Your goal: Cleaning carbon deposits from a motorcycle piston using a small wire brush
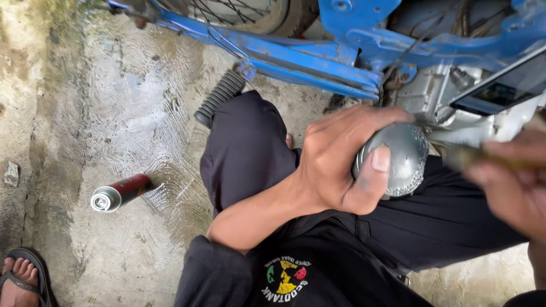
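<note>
The left hand [335, 162] is wrapped around a rounded grey metal cover [398, 159] on the side of the engine [438, 96], thumb pressed flat on its near face, fingers curled over the far edge — a closed grip on the cover. The right hand [512, 182] comes in from the right, clamped on a thin yellowish tool [472, 156] whose long axis runs left towards the cover; its tip is blurred, possibly touching the cover's right side. The right hand is cut off at the frame edge — a spray can [119, 193] lies well left on the concrete floor [114, 113].
</note>
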